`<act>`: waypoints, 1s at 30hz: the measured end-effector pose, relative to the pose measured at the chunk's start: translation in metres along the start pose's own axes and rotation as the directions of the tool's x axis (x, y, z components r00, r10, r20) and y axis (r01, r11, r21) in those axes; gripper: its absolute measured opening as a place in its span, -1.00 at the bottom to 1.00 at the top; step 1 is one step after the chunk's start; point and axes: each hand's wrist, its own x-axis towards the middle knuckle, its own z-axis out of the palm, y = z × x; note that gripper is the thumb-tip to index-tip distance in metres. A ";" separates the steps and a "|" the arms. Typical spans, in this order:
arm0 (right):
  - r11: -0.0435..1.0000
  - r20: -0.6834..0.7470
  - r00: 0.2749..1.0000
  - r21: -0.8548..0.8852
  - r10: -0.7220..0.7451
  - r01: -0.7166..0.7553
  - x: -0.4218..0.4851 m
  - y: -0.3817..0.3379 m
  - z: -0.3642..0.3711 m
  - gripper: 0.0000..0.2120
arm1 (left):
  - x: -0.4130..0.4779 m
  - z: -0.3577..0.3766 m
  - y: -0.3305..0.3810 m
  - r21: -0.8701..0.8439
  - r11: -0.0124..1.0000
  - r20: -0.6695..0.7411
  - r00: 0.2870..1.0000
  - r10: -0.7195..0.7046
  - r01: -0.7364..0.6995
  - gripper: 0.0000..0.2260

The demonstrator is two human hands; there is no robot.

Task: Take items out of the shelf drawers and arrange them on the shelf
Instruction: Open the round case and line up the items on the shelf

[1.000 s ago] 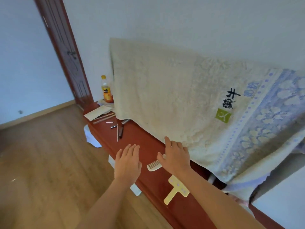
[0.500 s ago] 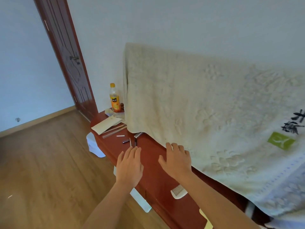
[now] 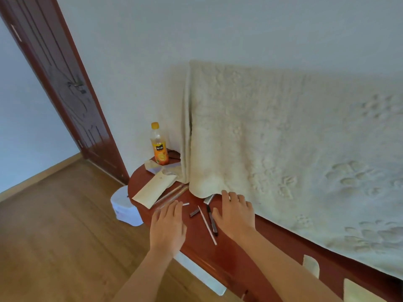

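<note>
Fingers (image 3: 172, 212) of left hand (image 3: 168, 228) and right hand (image 3: 236, 216) lie straight, empty, over shelf (image 3: 229, 258); bottle (image 3: 159, 147) label unreadable.

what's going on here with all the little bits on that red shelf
A person has both hands spread flat over a dark red wooden shelf top, gripping nothing. The left hand is at the front edge near a beige paper envelope; the right hand is beside a slim dark pen, a thin pale stick and a small dark cap. An orange juice bottle stands at the far end, by a cream towel hanging along the wall. The small items lie loose and scattered.
</note>
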 end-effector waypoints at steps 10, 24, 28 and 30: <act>1.000 0.024 1.000 -0.017 -0.005 0.006 0.046 -0.056 0.026 -0.48 | 0.036 0.013 -0.064 -0.011 1.000 0.041 0.999 -0.018 0.019 -0.53; 0.999 0.022 0.999 0.039 -0.023 0.023 0.130 -0.111 0.059 -0.65 | 0.114 0.032 -0.135 -0.006 1.000 0.019 0.999 0.029 -0.029 -0.46; 0.998 0.065 0.998 0.051 0.025 -0.028 0.158 -0.127 0.070 -0.67 | 0.147 0.043 -0.154 -0.018 0.999 0.029 0.999 0.032 -0.032 -0.47; 0.996 0.098 0.994 0.063 0.054 -0.060 0.171 -0.135 0.074 -0.67 | 0.161 0.047 -0.161 -0.016 0.999 0.057 0.997 0.046 -0.045 -0.48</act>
